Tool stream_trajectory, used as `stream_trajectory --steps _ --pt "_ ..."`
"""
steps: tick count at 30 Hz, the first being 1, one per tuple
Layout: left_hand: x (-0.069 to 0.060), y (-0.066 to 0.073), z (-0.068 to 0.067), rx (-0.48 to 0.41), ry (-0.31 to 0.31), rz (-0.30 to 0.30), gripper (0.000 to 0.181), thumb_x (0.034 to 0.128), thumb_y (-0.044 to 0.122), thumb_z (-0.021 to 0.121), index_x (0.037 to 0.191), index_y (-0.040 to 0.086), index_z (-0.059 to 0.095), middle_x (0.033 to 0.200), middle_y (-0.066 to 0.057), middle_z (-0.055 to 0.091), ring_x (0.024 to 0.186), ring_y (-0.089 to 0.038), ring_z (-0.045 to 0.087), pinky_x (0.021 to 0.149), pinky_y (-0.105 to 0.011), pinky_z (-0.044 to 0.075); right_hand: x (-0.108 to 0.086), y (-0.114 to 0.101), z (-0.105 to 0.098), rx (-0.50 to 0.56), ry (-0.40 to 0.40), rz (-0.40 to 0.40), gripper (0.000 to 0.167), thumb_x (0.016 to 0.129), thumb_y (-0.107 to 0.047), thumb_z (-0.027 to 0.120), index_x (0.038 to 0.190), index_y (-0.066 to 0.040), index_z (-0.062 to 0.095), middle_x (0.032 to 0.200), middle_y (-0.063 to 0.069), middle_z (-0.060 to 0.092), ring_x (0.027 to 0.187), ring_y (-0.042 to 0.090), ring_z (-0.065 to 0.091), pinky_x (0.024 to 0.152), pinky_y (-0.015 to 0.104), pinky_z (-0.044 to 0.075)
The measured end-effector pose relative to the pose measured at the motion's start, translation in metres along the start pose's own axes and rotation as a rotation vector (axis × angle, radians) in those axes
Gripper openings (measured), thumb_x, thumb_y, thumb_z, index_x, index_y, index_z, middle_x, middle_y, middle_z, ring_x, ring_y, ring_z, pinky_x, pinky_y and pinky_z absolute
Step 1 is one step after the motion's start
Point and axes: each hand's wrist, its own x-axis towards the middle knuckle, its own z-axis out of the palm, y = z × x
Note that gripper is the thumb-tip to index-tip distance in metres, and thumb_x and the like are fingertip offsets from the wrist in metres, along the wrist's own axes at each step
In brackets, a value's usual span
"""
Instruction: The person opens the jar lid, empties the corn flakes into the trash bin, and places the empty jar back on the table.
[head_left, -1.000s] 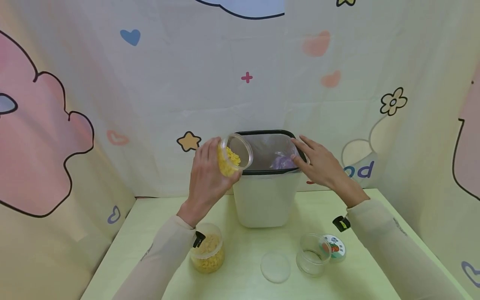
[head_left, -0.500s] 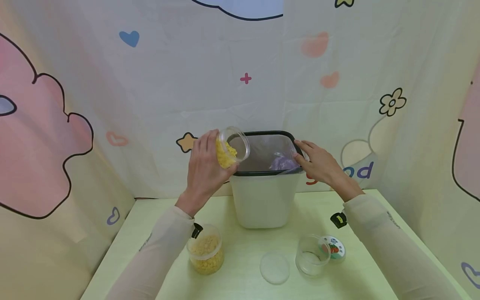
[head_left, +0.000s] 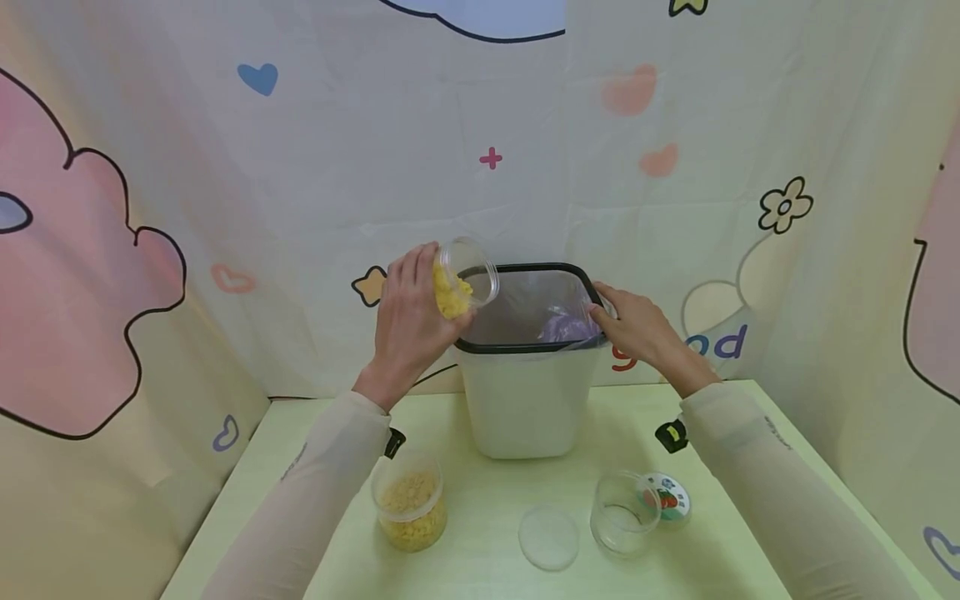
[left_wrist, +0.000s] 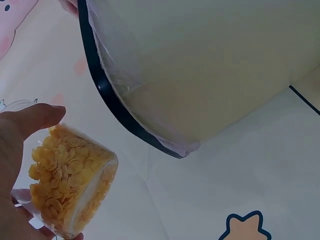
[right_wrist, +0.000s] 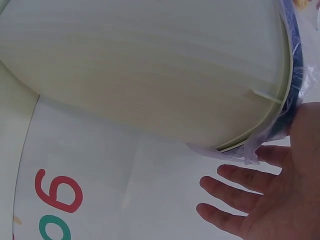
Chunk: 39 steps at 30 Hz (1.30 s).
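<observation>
My left hand (head_left: 411, 321) grips a clear plastic jar (left_wrist: 102, 180) of yellow corn flakes (head_left: 452, 296). The jar is tipped sideways, its open mouth facing right over the near left corner of the trash can (head_left: 528, 404). In the left wrist view the flakes (left_wrist: 62, 175) lie heaped inside the jar, beside the can's black rim (left_wrist: 102, 87). My right hand (head_left: 641, 329) holds the can's right rim, thumb on the inner side. Its other fingers (right_wrist: 232, 192) spread outside the can in the right wrist view. A purplish bag liner (head_left: 566, 325) shows inside the can.
On the pale green table (head_left: 480, 492) stands an open tub of yellow crumbs (head_left: 412, 508), front left. A translucent round lid (head_left: 549, 537), a clear cup (head_left: 624, 517) and a printed round lid (head_left: 671, 497) lie front right. A printed curtain (head_left: 337, 167) hangs behind the can.
My left hand and the jar have risen slightly, the jar's mouth tilting a little further. My right hand has closed from touching the rim to holding it. The flakes remain in the jar.
</observation>
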Motion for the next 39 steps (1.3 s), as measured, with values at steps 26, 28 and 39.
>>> stream_trajectory --steps 26,28,39 --pt "0.018 -0.004 0.01 0.03 -0.035 -0.007 0.093 0.0707 0.04 0.084 0.143 0.006 0.038 0.142 -0.013 0.048 0.126 -0.033 0.045 0.106 -0.048 0.044 0.007 -0.004 0.015 0.126 0.104 0.079 0.052 0.099 -0.016 0.036 0.147 0.003 0.039 0.131 0.026 0.059 0.095 0.033 0.056 0.08 0.041 0.044" --pt "0.019 -0.004 0.01 0.037 -0.038 -0.004 0.092 0.0708 0.039 0.084 0.143 0.006 0.037 0.142 -0.013 0.048 0.126 -0.033 0.045 0.106 -0.048 0.045 0.007 -0.005 0.016 0.135 0.121 0.084 0.052 0.098 -0.017 0.036 0.147 0.003 0.04 0.13 0.026 0.06 0.094 0.034 0.057 0.08 0.042 0.045" --pt "0.027 -0.003 0.018 0.11 -0.069 0.032 0.089 0.073 0.037 0.083 0.144 0.007 0.038 0.143 -0.012 0.048 0.129 -0.033 0.045 0.11 -0.047 0.041 0.008 -0.007 0.021 0.186 0.122 0.107 0.052 0.1 -0.019 0.036 0.148 0.0 0.039 0.122 0.023 0.063 0.083 0.03 0.058 0.08 0.041 0.046"
